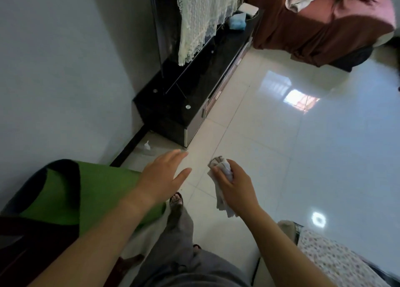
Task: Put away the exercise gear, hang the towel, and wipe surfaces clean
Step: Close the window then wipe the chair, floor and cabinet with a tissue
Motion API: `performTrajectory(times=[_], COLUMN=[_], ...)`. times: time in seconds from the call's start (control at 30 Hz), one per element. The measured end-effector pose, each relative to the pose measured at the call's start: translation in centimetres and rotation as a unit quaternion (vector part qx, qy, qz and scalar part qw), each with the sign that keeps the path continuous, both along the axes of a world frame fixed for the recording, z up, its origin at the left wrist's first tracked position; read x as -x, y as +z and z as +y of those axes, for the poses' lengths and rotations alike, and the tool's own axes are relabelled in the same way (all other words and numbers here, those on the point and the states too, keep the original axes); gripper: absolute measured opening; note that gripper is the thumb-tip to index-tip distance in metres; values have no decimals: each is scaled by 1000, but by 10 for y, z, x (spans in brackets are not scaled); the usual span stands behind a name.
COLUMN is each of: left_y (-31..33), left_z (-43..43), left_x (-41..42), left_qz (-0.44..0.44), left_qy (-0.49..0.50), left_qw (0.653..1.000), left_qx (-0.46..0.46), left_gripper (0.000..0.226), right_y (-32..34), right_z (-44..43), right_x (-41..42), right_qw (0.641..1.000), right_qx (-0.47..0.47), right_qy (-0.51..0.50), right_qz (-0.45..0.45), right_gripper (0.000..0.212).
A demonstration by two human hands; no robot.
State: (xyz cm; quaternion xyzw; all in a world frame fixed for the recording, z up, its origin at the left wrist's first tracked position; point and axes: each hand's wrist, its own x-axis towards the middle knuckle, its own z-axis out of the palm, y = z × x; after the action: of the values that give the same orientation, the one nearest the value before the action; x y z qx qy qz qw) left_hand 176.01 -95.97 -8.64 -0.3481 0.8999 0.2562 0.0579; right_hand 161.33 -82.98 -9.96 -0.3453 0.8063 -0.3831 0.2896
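Two hands out above the tiled floor [281,157]: left hand [164,175] spread wide, fingers straight, holding nothing, its forearm crossing in front of the rolled green mat [97,191] by the wall [54,70]. Right hand [234,185] curled round a crumpled pale cloth [219,164] (loose end dangling below the palm), near the left hand but apart from it. Ahead, a low black cabinet [173,105] under a lace cover [201,16].
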Motion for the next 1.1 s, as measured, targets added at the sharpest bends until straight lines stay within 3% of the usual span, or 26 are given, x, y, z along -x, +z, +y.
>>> performTrajectory(times=[0.23, 0.43, 0.57, 0.67, 1.1], left_y=[-22, -29, -26, -23, -22], left_z=[-80, -179, -240, -276, -307], left_x=[75, 134, 167, 188, 318], left_qz=[25, 33, 43, 31, -5], left_qy=[-14, -16, -17, -24, -67], left_qw=[999, 998, 998, 999, 997], left_qx=[-22, -46, -40, -37, -32], left_gripper=[53, 53, 53, 53, 53], right_y=[0, 0, 1, 1, -3], right_z=[-76, -170, -230, -267, -291], right_x=[68, 123, 152, 171, 293], right_qw=[999, 997, 997, 997, 997], right_qx=[-24, -71, -70, -63, -25], right_qy=[-11, -14, -18, -28, -66], right_qz=[28, 30, 34, 21, 8], right_gripper=[10, 22, 16, 23, 24])
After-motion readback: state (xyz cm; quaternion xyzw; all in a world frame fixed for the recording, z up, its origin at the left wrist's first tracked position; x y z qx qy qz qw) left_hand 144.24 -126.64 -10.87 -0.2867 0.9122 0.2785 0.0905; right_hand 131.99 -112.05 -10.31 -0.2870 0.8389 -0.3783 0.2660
